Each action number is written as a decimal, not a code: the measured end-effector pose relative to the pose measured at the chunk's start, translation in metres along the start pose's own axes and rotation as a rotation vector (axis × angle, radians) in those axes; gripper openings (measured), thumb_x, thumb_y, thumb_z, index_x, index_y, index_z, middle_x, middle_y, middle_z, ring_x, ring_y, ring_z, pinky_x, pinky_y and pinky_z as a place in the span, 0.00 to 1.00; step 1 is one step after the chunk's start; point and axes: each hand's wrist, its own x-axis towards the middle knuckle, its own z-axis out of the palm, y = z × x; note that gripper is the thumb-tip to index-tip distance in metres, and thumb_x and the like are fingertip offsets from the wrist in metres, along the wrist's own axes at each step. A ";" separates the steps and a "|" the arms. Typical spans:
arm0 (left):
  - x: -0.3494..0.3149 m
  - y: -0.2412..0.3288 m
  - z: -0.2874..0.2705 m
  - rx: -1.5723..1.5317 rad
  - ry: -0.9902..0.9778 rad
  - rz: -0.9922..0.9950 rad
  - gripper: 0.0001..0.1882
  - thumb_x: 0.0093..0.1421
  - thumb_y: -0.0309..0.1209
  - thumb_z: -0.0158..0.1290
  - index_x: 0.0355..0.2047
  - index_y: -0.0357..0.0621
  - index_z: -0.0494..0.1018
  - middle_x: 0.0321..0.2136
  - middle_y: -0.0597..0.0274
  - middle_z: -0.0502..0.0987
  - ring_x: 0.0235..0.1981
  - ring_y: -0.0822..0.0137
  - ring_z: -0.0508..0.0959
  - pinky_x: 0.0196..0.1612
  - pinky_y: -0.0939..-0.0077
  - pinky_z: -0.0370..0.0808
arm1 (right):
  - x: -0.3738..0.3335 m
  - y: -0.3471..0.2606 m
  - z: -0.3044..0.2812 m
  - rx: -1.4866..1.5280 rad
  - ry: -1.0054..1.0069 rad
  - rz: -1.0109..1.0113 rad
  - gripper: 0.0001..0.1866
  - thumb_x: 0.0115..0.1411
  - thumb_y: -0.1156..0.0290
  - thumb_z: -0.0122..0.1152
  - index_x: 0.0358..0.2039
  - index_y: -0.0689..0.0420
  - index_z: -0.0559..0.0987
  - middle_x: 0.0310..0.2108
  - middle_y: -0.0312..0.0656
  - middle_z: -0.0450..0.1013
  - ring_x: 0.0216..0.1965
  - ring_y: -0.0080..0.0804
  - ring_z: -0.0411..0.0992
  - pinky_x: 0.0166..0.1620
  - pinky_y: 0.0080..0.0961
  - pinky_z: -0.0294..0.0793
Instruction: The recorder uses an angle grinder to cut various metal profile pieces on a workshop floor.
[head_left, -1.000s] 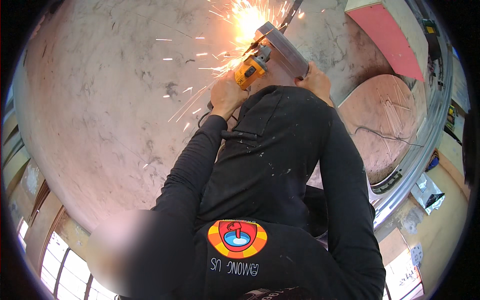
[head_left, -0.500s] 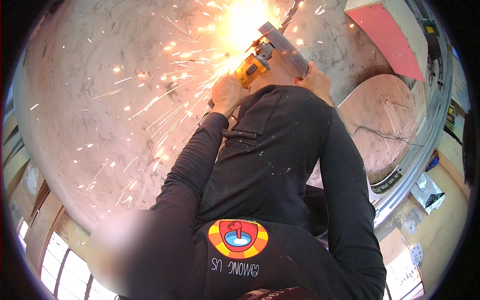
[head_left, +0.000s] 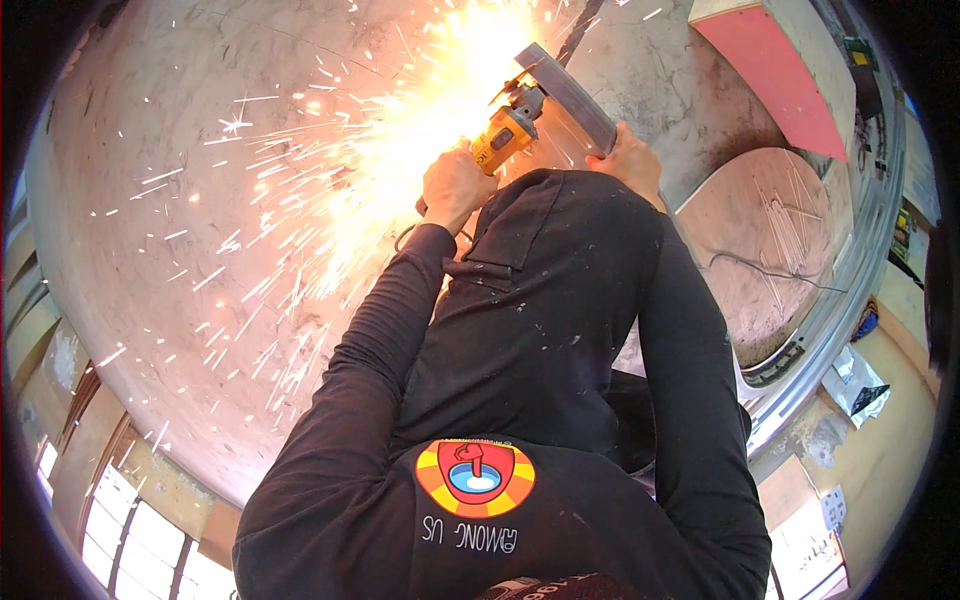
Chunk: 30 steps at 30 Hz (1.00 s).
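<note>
My left hand (head_left: 457, 188) is wrapped round the body of a yellow angle grinder (head_left: 500, 142). The grinder's head is against the left end of a grey metal bar (head_left: 568, 98), and bright sparks (head_left: 400, 130) pour from there toward the left and downward. Glare hides most of the disc and the exact contact. At the other end of the bar, my right hand (head_left: 632, 165) grips it, thumb on the near side. The bar lies slanted just beyond my bent knee (head_left: 560, 200).
Below is a stained grey floor (head_left: 200, 200). To the right, a round board (head_left: 730, 215) carries several thin rods (head_left: 787, 225), with a dark cable (head_left: 760, 268) across it. A pink-faced panel (head_left: 775, 80) stands at the far right. Long metal lengths (head_left: 850, 300) run along the right side.
The sparks spread wider and denser to the left. Both hands, the grinder and the bar stay nearly where they were. A blurred shape at the lower left has gone from view.
</note>
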 end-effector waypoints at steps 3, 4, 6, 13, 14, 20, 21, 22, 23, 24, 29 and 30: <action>0.001 -0.005 0.004 0.017 0.038 0.040 0.28 0.48 0.46 0.66 0.45 0.41 0.75 0.35 0.47 0.82 0.37 0.48 0.84 0.42 0.57 0.80 | -0.002 0.000 0.000 0.010 0.030 -0.019 0.27 0.46 0.54 0.74 0.42 0.53 0.73 0.34 0.48 0.81 0.40 0.51 0.80 0.41 0.45 0.78; 0.000 -0.004 0.003 0.018 0.036 0.041 0.28 0.48 0.46 0.66 0.45 0.41 0.75 0.35 0.47 0.82 0.37 0.48 0.84 0.42 0.57 0.80 | -0.002 0.001 0.000 0.010 0.029 -0.018 0.27 0.46 0.54 0.74 0.42 0.53 0.73 0.34 0.48 0.81 0.40 0.51 0.80 0.41 0.45 0.78; -0.002 -0.001 0.002 -0.022 0.023 -0.016 0.30 0.48 0.48 0.66 0.45 0.41 0.74 0.34 0.47 0.82 0.37 0.47 0.83 0.42 0.57 0.80 | -0.002 0.002 -0.001 0.030 0.014 -0.021 0.26 0.46 0.54 0.74 0.41 0.54 0.73 0.34 0.49 0.81 0.39 0.51 0.80 0.41 0.45 0.77; 0.000 -0.018 0.019 -0.043 0.162 0.084 0.32 0.48 0.51 0.67 0.46 0.41 0.74 0.34 0.47 0.82 0.36 0.46 0.83 0.39 0.55 0.79 | -0.001 0.002 -0.002 0.054 0.007 -0.002 0.25 0.45 0.55 0.74 0.39 0.54 0.74 0.33 0.48 0.81 0.39 0.51 0.79 0.41 0.45 0.77; -0.003 -0.011 0.011 -0.036 0.103 0.052 0.32 0.47 0.51 0.67 0.45 0.41 0.74 0.34 0.47 0.82 0.36 0.46 0.83 0.38 0.55 0.79 | -0.002 0.003 -0.002 0.052 0.008 0.011 0.25 0.45 0.55 0.74 0.39 0.54 0.74 0.34 0.47 0.81 0.40 0.51 0.79 0.42 0.45 0.77; 0.007 -0.031 0.034 -0.103 0.184 0.154 0.30 0.46 0.50 0.67 0.40 0.40 0.75 0.30 0.45 0.82 0.34 0.46 0.83 0.38 0.54 0.80 | -0.005 -0.002 -0.004 0.054 0.010 0.015 0.26 0.45 0.55 0.74 0.40 0.54 0.75 0.34 0.47 0.81 0.40 0.51 0.79 0.43 0.44 0.77; 0.006 -0.028 0.030 -0.029 0.185 0.192 0.29 0.46 0.49 0.67 0.40 0.40 0.75 0.30 0.44 0.82 0.34 0.46 0.83 0.37 0.54 0.80 | -0.006 -0.002 -0.003 0.051 0.011 0.023 0.26 0.45 0.55 0.74 0.40 0.54 0.75 0.34 0.47 0.81 0.40 0.51 0.79 0.43 0.44 0.77; 0.006 -0.026 0.026 -0.029 0.185 0.190 0.29 0.46 0.49 0.67 0.40 0.40 0.75 0.30 0.44 0.82 0.34 0.46 0.83 0.37 0.54 0.80 | -0.005 -0.002 -0.002 0.050 0.010 0.022 0.26 0.45 0.55 0.74 0.40 0.54 0.75 0.34 0.47 0.81 0.40 0.51 0.79 0.43 0.44 0.77; 0.005 -0.023 0.024 -0.027 0.153 0.145 0.28 0.46 0.48 0.67 0.39 0.40 0.75 0.30 0.45 0.82 0.34 0.46 0.83 0.38 0.54 0.80 | -0.005 -0.001 -0.001 0.049 0.008 0.017 0.26 0.45 0.55 0.73 0.41 0.54 0.75 0.34 0.47 0.81 0.40 0.51 0.79 0.43 0.44 0.77; 0.005 -0.020 0.022 -0.023 0.121 0.099 0.27 0.47 0.47 0.66 0.39 0.40 0.75 0.29 0.45 0.82 0.34 0.46 0.83 0.38 0.55 0.80 | -0.004 -0.001 0.001 0.048 0.006 0.012 0.26 0.45 0.55 0.73 0.41 0.54 0.74 0.34 0.47 0.81 0.40 0.51 0.79 0.43 0.44 0.77; 0.003 -0.022 0.022 -0.052 0.224 0.172 0.24 0.47 0.44 0.65 0.38 0.40 0.75 0.30 0.45 0.81 0.35 0.46 0.83 0.38 0.55 0.79 | -0.004 -0.003 -0.007 0.045 0.018 -0.007 0.26 0.45 0.55 0.73 0.41 0.54 0.74 0.34 0.48 0.81 0.40 0.52 0.79 0.42 0.45 0.77; 0.005 -0.028 0.028 -0.036 0.260 0.203 0.24 0.47 0.43 0.64 0.38 0.40 0.75 0.31 0.45 0.81 0.35 0.46 0.83 0.38 0.55 0.79 | -0.003 -0.005 -0.007 0.054 0.003 -0.017 0.26 0.46 0.55 0.73 0.40 0.54 0.74 0.34 0.48 0.81 0.39 0.52 0.79 0.41 0.45 0.77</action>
